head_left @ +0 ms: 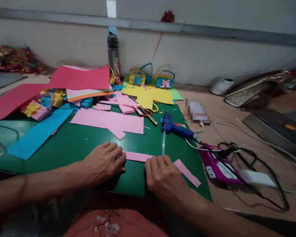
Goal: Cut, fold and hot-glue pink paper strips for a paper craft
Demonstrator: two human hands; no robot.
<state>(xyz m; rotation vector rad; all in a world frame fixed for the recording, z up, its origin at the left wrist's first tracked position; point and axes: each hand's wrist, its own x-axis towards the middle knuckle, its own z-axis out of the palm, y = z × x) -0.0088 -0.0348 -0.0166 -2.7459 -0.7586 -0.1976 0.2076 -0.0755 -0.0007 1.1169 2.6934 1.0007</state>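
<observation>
Between my hands a narrow pink strip (pixel 138 156) lies across the green table near its front edge. My left hand (pixel 105 159) is closed over its left end, fingers curled. Over the right end, my right hand (pixel 162 172) is closed too, hiding the strip's tip. Another pink strip (pixel 187 172) lies at a slant just right of my right hand. Beyond it rests a blue hot glue gun (pixel 176 127), its clear glue stick reaching down toward my right knuckles. Larger pink sheets (pixel 128 122) lie flat behind my hands.
Scissors (pixel 148 113) lie among pink scraps. Red sheets (pixel 81 77), a blue strip (pixel 43 133) and yellow sheets (pixel 160 93) spread over the green table (pixel 86 148). Small paper bags (pixel 165 82) stand at the back. A purple power strip (pixel 218 164) with looping cables sits at the right.
</observation>
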